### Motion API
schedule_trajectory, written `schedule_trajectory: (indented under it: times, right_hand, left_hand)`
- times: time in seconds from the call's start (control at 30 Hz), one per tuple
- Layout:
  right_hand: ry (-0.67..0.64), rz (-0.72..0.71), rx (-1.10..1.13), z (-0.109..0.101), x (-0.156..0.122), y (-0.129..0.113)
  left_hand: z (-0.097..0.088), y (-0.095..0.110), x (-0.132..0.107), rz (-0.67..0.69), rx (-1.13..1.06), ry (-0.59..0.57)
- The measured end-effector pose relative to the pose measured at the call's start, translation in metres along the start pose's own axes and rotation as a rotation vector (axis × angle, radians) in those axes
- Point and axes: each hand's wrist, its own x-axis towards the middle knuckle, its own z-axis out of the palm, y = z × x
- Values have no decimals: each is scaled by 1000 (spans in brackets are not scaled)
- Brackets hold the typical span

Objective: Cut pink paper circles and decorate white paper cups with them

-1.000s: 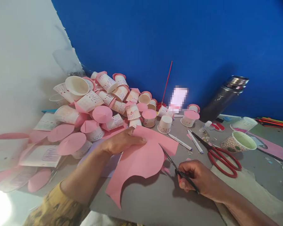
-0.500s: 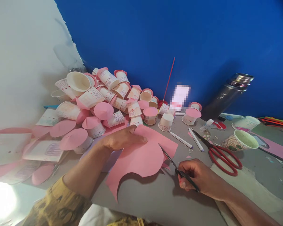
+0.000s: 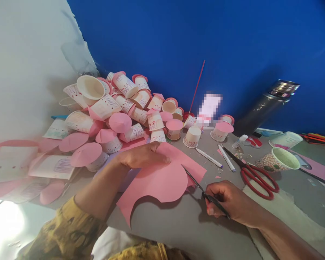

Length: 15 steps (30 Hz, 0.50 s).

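A sheet of pink paper [image 3: 162, 180] with curved cut edges is raised over the grey table, pinched by my left hand [image 3: 141, 157], the thumb lying on top. My right hand [image 3: 222, 200] is closed around the handles of dark scissors [image 3: 196, 184]. Their blades meet the sheet's right side, at the end of a rounded cut. Part of the handles is hidden by my fingers. Small pink offcuts hang or lie near the blades.
At the left is a pile of decorated paper cups [image 3: 105, 108] with pink paper tops. Red-handled scissors [image 3: 260, 180], white markers [image 3: 209, 157], a patterned cup [image 3: 277, 160] and a dark flask [image 3: 262, 108] stand or lie at the right. A blue wall [image 3: 178, 36] rises behind.
The pink sheet has shifted slightly, its lower left tip moving left and up. Both hands keep their grip, and the camera view has moved a little.
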Motion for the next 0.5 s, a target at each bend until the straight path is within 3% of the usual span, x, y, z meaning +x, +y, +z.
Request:
schedule_trajectory:
  times: [0.2,0.4,0.5]
  right_hand:
    - [-12,20,-28,1,0,-2]
    - [-17,21,-22,2,0,-2]
    - [-17,11,-41,0,1,1]
  left_hand:
    - [4,6,-1,-39,167,-141]
    - [9,7,-2,-41,311,-41]
    - [11,7,2,-5,307,-54]
